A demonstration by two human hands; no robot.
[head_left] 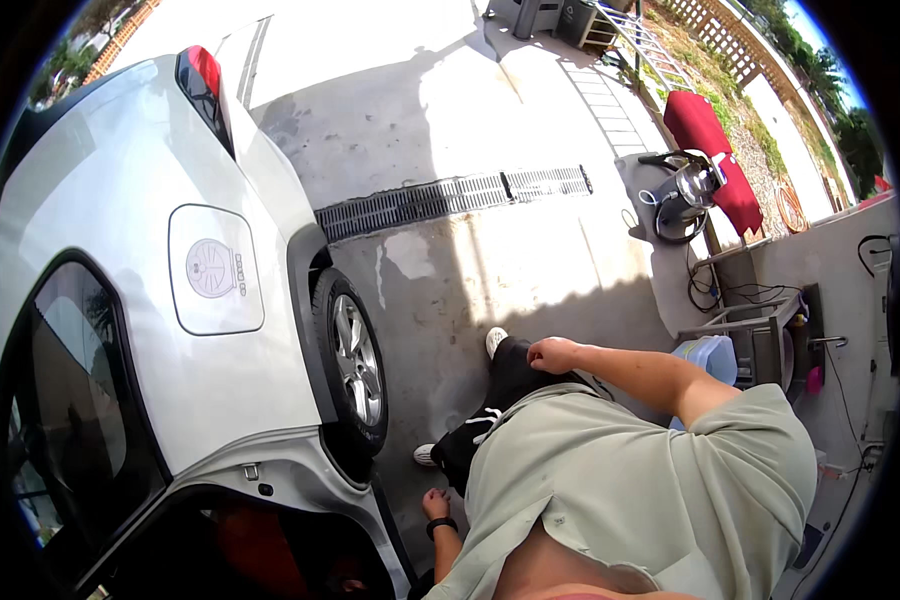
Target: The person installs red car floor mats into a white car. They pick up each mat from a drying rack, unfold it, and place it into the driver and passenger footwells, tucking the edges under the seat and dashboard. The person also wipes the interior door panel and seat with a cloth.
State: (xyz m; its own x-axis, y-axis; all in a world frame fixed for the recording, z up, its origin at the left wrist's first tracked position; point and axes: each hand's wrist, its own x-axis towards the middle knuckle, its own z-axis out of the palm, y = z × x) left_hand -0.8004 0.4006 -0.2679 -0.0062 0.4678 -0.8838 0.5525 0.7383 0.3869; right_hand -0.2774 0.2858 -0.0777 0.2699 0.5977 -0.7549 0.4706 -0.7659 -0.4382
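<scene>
My right hand (555, 355) hangs in front of my dark trousers, its fingers curled in, with nothing showing in or beyond them. Lower and to the left, my left hand (437, 503), with a black band (441, 526) at its wrist, is beside my other leg. Its fingers are curled too, and no object shows in them. Nearest to the left hand is the silver car (240, 390), its rear door opening (300, 540) dark inside with something reddish in it. The rear wheel (355, 358) stands just ahead. My white shoes (495, 342) show on the concrete.
A drain grate (420, 205) crosses the floor ahead. To the right stand a metal canister vacuum (688, 190), a red cover (710, 150), a grey shelf stand (760, 325), a pale blue bucket (710, 355) and loose black cables (708, 290). A ladder (650, 45) lies farther off.
</scene>
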